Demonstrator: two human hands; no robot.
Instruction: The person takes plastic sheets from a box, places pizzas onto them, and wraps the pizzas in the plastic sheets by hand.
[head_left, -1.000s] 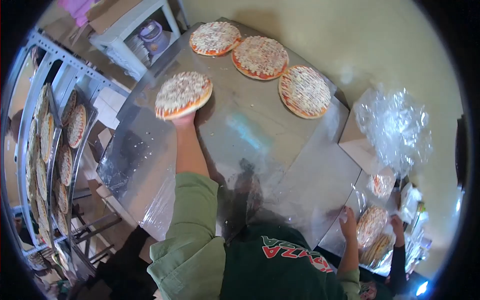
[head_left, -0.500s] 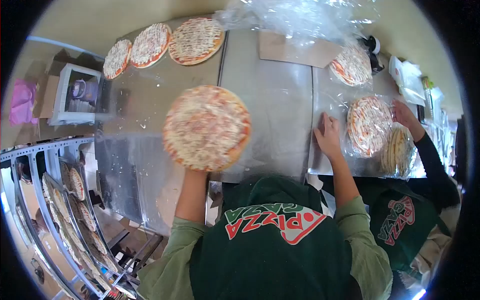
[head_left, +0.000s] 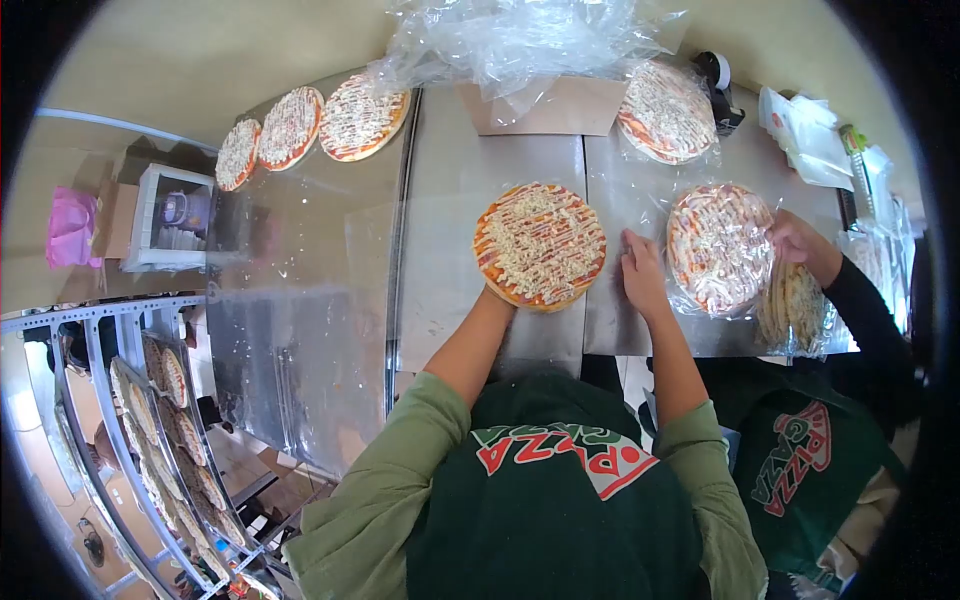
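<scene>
An unbaked pizza (head_left: pixel 540 245) with shredded cheese and stripes of sauce is held nearly level above the metal table. It rests on my left hand, which is hidden beneath it; only the wrist shows at its lower edge. My right hand (head_left: pixel 643 270) is between this pizza and a plastic-bagged pizza (head_left: pixel 720 248), with fingers extended and nothing visible in them. On the far side of that bagged pizza, a co-worker's hand (head_left: pixel 795 245) grips the clear bag.
Three pizzas (head_left: pixel 362 117) lie along the back left. Clear plastic bags (head_left: pixel 520 45) are heaped over a cardboard box (head_left: pixel 550 105). Another bagged pizza (head_left: pixel 668 112) lies behind, near a tape dispenser (head_left: pixel 722 90). A rack (head_left: pixel 150 310) of pizzas stands at left.
The pizza on my left hand has moved right, closer to my right hand and the bagged pizza. My right hand has turned, its fingers closer together. The view has shifted somewhat.
</scene>
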